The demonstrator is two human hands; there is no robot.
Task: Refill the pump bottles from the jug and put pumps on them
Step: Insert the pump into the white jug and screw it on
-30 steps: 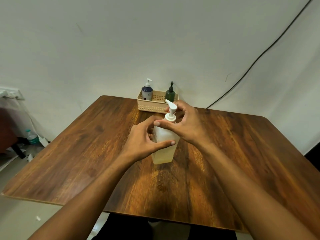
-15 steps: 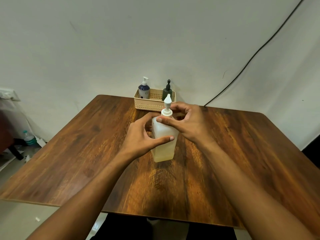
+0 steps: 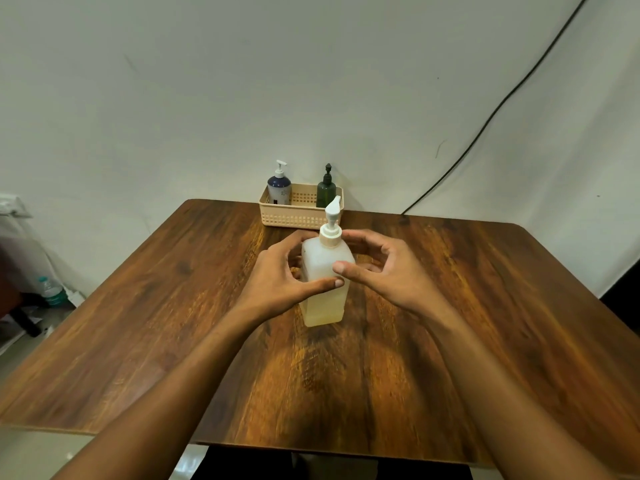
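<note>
On the table [image 3: 138,323], the left hand [image 3: 280,282] grips a half-full pump bottle [image 3: 325,271]; the right hand [image 3: 384,268] hovers open.

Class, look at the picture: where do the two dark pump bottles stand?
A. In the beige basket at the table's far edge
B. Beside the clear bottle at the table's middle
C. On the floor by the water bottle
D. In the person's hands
A: the blue bottle and the green bottle stand inside the basket by the wall.
</note>
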